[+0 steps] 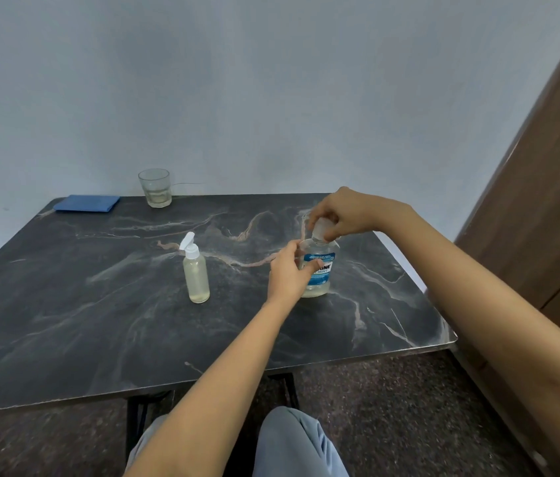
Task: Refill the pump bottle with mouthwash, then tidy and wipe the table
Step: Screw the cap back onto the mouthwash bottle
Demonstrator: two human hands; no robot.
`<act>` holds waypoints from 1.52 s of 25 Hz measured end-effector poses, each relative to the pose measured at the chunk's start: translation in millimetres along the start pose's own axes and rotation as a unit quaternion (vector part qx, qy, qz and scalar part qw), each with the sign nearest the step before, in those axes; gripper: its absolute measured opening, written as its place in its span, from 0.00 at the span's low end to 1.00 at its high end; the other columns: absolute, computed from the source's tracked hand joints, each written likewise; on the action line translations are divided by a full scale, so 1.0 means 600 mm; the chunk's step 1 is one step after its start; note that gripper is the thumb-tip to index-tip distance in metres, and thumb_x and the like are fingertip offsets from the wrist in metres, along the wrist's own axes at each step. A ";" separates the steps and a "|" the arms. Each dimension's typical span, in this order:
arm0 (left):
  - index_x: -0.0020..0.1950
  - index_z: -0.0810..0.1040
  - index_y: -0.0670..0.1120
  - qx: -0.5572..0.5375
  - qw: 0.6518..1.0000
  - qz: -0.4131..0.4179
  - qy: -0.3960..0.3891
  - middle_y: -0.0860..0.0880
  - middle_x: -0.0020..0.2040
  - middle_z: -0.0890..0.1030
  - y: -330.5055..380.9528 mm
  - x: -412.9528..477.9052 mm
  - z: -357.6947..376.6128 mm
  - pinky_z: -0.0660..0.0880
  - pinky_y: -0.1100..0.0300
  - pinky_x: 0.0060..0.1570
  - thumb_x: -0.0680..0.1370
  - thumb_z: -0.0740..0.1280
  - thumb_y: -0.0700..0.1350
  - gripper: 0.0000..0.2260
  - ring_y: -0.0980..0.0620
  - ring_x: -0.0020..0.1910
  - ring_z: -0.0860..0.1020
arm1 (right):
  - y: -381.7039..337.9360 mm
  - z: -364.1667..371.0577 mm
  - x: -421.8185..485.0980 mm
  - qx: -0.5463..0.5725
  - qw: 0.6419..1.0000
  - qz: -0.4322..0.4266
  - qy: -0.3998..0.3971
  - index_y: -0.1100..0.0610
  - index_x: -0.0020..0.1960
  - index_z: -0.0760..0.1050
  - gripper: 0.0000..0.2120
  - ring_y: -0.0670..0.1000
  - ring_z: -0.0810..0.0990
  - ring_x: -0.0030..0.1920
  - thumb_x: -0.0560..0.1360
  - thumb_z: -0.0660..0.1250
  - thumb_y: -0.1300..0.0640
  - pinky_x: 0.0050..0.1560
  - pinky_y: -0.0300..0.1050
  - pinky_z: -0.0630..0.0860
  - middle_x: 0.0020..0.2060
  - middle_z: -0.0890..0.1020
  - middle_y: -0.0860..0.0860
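While the person sits w/ grey trousers (pixel 292 442) just below the near table edge, both bare forearms reach fwd over the dark marble-look table (pixel 99 321). L hand (pixel 288 273) is wrapped round the body of the mouthwash bottle (pixel 325 273) from its left side, thumb across the blue label. This bottle stands upright on the table, right of centre, w/ pale liquid showing low in it. R hand (pixel 340 215) comes in from above & grips the clear cap (pixel 321 230) on the bottle's neck, fingertips bunched round it; can't tell if the cap is tight or loose. Left of that, near but apart, the pump bottle (pixel 196 273) stands upright, white pump head on, pale yellowish liquid inside. Farther back, a glass (pixel 155 187) sits at the far edge w/ a little liquid in it, & a folded blue cloth (pixel 86 203) lies flat at the far-left corner, well apart from both bottles. Brown wood panel (pixel 547 201) runs down the right side.
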State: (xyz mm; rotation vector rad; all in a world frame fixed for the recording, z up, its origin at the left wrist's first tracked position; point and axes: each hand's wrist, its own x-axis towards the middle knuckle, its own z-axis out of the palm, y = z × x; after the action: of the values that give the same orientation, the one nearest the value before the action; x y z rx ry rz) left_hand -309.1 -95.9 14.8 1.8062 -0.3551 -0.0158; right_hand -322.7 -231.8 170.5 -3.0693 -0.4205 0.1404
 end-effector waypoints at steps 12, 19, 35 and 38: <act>0.53 0.69 0.50 0.009 1.000 0.010 0.008 0.52 0.57 0.79 -0.004 -0.008 0.006 0.78 0.63 0.48 0.75 0.73 0.47 0.14 0.53 0.55 0.79 | 0.014 -0.002 0.009 -0.046 0.996 -0.069 -0.016 0.48 0.59 0.77 0.16 0.44 0.74 0.38 0.72 0.68 0.57 0.39 0.39 0.71 0.42 0.79 0.47; 0.50 0.66 0.51 0.034 0.999 0.038 0.008 0.54 0.52 0.78 -0.007 -0.009 0.003 0.76 0.68 0.44 0.76 0.72 0.46 0.14 0.54 0.52 0.80 | 0.014 0.019 0.031 -0.158 0.986 -0.045 0.012 0.56 0.47 0.73 0.14 0.54 0.76 0.39 0.74 0.60 0.45 0.43 0.52 0.77 0.35 0.74 0.48; 0.58 0.68 0.45 0.122 0.991 0.038 0.036 0.47 0.61 0.80 0.005 -0.015 0.004 0.77 0.54 0.52 0.76 0.72 0.50 0.19 0.50 0.58 0.80 | -0.031 0.092 0.036 -0.235 0.941 0.153 0.191 0.56 0.25 0.60 0.27 0.49 0.64 0.23 0.80 0.50 0.45 0.27 0.39 0.54 0.22 0.64 0.50; 0.58 0.67 0.46 0.109 0.994 0.026 0.016 0.47 0.61 0.79 0.013 -0.016 0.002 0.78 0.50 0.55 0.76 0.71 0.47 0.17 0.49 0.58 0.79 | -0.040 0.092 0.036 -0.224 0.940 0.182 0.181 0.56 0.26 0.61 0.27 0.48 0.63 0.22 0.80 0.50 0.45 0.29 0.39 0.64 0.23 0.69 0.51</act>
State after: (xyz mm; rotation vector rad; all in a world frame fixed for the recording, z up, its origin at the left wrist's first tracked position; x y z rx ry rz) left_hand -320.4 -96.5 20.3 2.0103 -0.3930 0.0923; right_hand -313.9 -201.2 115.2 -3.4641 0.1665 -0.5842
